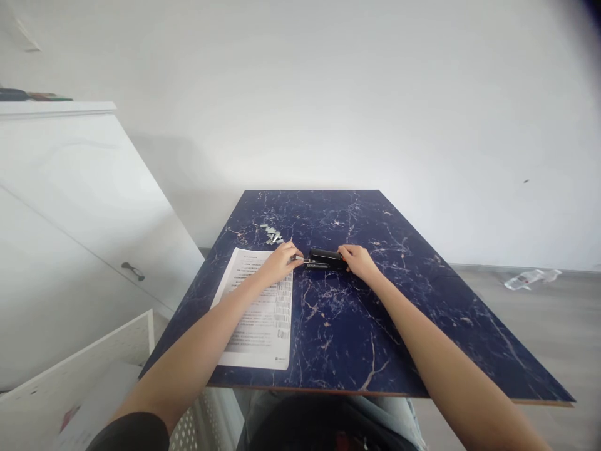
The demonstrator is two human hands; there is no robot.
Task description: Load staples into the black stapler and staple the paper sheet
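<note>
A black stapler [325,258] lies on the dark blue marbled tabletop [375,313], between my two hands. My right hand [357,260] grips its right end with curled fingers. My left hand [280,260] pinches at the stapler's left end, where a metal part shows. Beside and under my left forearm a printed paper sheet [263,313] lies flat. Just beyond my left hand lie several loose strips of staples [272,233].
A white cabinet [70,219] with a dark handle stands to the left. A white perforated panel [94,376] sits low at the left. A crumpled plastic bottle [528,279] lies on the floor at the right. A white wall is behind the table.
</note>
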